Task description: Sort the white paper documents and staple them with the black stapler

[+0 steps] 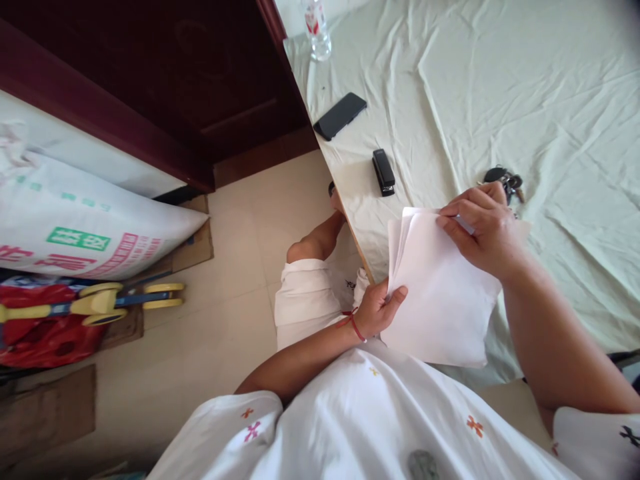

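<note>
A few sheets of white paper (pixel 435 293) are fanned slightly apart at their upper left corner, above the table's near edge. My left hand (pixel 377 310) grips their left side, thumb on top and fingers underneath. At the top edge my right hand (pixel 475 223) pinches the paper between thumb and fingers. A black stapler (pixel 383 172) lies on the cloth to the upper left of the sheets. Just beyond my right hand is a bunch of keys (pixel 505 180), partly hidden by it.
A pale green cloth (pixel 450 113) covers the table. On it are a black phone-like case (pixel 341 115) and a clear plastic bottle (pixel 318 33) near the far left corner. Left on the floor are a printed white sack (pixel 100 220) and a yellow-and-blue wheeled toy (pixel 100 303).
</note>
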Tool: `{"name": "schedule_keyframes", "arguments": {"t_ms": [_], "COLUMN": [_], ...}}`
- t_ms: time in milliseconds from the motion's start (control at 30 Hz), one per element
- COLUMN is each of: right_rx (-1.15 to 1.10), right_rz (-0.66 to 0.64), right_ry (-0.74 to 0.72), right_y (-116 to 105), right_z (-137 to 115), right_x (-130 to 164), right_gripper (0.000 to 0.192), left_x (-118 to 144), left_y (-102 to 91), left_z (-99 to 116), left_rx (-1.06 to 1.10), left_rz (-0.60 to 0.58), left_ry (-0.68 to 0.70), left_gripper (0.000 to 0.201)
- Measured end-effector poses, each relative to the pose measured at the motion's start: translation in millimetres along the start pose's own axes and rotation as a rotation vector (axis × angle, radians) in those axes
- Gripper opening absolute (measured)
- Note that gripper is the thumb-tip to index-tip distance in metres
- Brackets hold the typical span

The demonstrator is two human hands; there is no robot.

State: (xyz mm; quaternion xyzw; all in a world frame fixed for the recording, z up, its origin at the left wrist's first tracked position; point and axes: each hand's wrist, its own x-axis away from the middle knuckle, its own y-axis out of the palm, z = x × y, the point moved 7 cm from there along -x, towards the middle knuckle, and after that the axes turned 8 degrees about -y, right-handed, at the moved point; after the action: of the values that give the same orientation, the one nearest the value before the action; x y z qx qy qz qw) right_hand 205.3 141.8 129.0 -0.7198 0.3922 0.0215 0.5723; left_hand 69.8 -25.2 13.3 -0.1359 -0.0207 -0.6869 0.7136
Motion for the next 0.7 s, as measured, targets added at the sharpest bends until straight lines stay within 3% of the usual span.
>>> {"name": "schedule_keyframes", "arguments": {"t_ms": [700], "right_rx": [-0.058], "right_rz": [-0.055], "right_ry": [-0.071], "right_y": [-0.5], "right_z": [-1.0], "right_x": [-3.9], "right_gripper": [0.016], "left_x": [-0.5], "left_y": [0.0], "left_z": [3.6], "left_rx": [-0.049], "left_rz": [-0.024], "left_ry": [0.011], "left_gripper": [0.05]}}
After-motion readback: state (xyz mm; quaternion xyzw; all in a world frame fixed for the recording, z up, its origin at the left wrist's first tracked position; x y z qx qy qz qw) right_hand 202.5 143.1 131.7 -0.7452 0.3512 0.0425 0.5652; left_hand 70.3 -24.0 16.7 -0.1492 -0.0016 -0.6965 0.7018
